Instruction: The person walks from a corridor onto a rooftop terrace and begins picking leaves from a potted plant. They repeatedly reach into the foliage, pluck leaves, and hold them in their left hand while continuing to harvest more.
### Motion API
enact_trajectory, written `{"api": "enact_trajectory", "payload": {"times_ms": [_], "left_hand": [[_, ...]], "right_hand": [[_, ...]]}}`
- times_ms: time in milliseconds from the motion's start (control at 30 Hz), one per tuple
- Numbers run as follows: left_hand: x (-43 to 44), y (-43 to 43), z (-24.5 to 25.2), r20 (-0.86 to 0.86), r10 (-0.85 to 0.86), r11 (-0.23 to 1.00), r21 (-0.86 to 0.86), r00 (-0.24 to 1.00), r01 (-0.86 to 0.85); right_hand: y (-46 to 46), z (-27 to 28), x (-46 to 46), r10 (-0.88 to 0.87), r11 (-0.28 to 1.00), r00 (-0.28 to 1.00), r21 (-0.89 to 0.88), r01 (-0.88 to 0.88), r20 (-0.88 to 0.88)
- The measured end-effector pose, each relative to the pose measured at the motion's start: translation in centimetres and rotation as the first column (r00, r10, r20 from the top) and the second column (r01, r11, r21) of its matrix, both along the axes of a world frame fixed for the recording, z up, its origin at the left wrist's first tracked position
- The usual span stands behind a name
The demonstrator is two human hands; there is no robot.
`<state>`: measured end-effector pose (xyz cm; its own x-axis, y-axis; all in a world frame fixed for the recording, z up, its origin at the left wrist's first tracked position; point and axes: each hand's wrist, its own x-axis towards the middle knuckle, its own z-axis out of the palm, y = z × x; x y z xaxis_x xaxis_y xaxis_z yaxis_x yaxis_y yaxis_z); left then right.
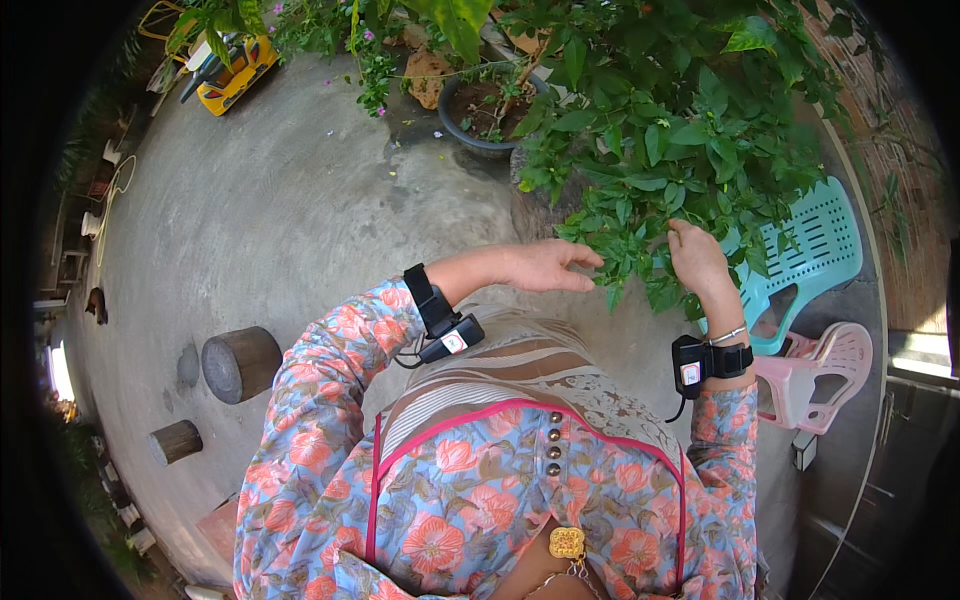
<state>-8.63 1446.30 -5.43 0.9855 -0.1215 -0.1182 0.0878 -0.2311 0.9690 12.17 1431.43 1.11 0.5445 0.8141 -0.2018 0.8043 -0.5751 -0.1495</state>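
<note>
A leafy green plant [660,150] with many branches fills the upper right of the head view. My left hand [547,266] reaches in from the left, palm down, with its thumb and fingers apart at the tips of the lowest leaves; nothing shows between them. At the right side of the same low branches is my right hand [697,255], its fingers raised among the leaves. Whether its fingertips pinch a stem or leaf cannot be made out. Each wrist wears a black strapped device.
Behind the leaves stand a turquoise plastic chair [814,240] and a pink plastic chair [817,375]. A round pot [487,146] sits ahead on the concrete floor [300,187]. Log stumps [240,365] lie at the left, a yellow toy car [232,75] at the upper left.
</note>
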Motion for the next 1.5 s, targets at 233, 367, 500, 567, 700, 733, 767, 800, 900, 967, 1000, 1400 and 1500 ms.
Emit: {"api": "enact_trajectory", "payload": {"times_ms": [233,367,500,567,700,733,767,800,900,967,1000,1400,1500], "left_hand": [[-2.5,6.7,-4.0,-0.315,0.393,0.864,-0.196,0.864,-0.464],[-3.1,9.1,-5.0,-0.329,0.571,0.738,-0.194,0.752,-0.646],[-2.6,10.0,-3.4,-0.31,0.611,0.703,-0.211,0.728,-0.68],[-1.3,9.6,-1.9,-0.27,0.629,0.688,-0.244,0.729,-0.683],[1.5,8.0,0.3,-0.232,0.611,0.702,-0.284,0.757,-0.653],[1.9,7.6,0.5,-0.225,0.596,0.716,-0.284,0.771,-0.637],[2.2,7.4,0.6,-0.219,0.568,0.74,-0.287,0.793,-0.609],[2.5,7.4,0.6,-0.222,0.591,0.73,-0.261,0.775,-0.631],[3.6,7.9,0.8,-0.234,0.618,0.72,-0.215,0.75,-0.66],[4.7,8.5,1.1,-0.283,0.669,0.66,-0.199,0.687,-0.724],[5.4,8.9,1.4,-0.27,0.694,0.626,-0.23,0.667,-0.745],[10.4,14.1,4.6,0.1,0.773,0.62,-0.33,0.627,-0.712],[11.0,14.9,4.5,0.167,0.696,0.709,-0.309,0.698,-0.634]], "right_hand": [[-2.0,-1.0,3.4,-0.2,0.952,0.98,0.24,0.192,0.006],[-2.4,-2.1,5.0,-0.206,0.902,0.975,0.368,0.224,-0.088],[-3.3,-2.1,6.4,-0.219,0.83,0.921,0.435,0.35,-0.322],[-3.5,-1.7,6.6,-0.186,0.827,0.906,0.436,0.354,-0.381],[-3.6,-1.2,5.8,-0.161,0.792,0.865,0.461,0.4,-0.474],[-3.7,-1.1,5.4,-0.161,0.78,0.817,0.436,0.449,-0.554],[-3.7,-1.0,5.0,-0.163,0.786,0.81,0.423,0.452,-0.563],[-3.9,-0.9,4.8,-0.172,0.78,0.797,0.414,0.469,-0.578],[-4.5,-0.2,4.6,-0.162,0.769,0.773,0.412,0.488,-0.613],[-5.1,0.2,4.8,-0.168,0.797,0.786,0.387,0.463,-0.595],[-5.3,0.3,4.9,-0.121,0.801,0.824,0.435,0.41,-0.554],[-5.4,4.5,1.5,-0.202,0.682,0.691,0.407,0.608,-0.694],[-5.0,6.5,0.9,-0.212,0.616,0.704,0.467,0.634,-0.678]]}}
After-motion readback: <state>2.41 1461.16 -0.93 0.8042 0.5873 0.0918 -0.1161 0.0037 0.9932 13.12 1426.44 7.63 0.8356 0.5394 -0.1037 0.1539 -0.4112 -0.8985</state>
